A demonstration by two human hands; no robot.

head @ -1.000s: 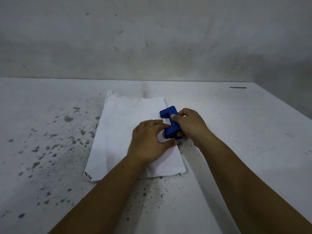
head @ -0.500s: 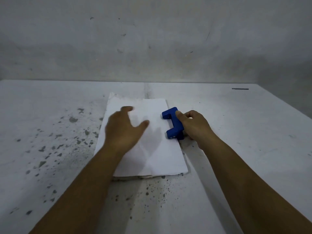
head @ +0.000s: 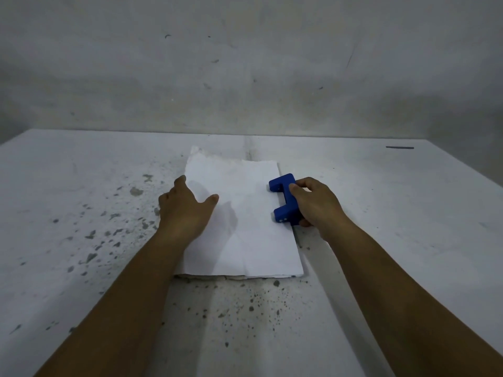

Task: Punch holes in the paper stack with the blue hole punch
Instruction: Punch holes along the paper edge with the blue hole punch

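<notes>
A white paper stack (head: 245, 227) lies in the middle of the table, its long sides running away from me. The blue hole punch (head: 284, 198) sits over the stack's right edge, its two arms reaching onto the paper. My right hand (head: 317, 205) grips the punch from the right side, thumb on its bar. My left hand (head: 185, 210) rests on the stack's left edge with fingers spread and thumb out over the paper, holding nothing.
The white table (head: 408, 240) is speckled with dark spots left of and in front of the stack. A grey wall (head: 245, 77) stands right behind the table. A short dark mark (head: 399, 147) lies at the far right.
My left hand has left the punch and slid left across the paper to the stack's left edge. My right hand has kept hold of the punch on the right edge.
</notes>
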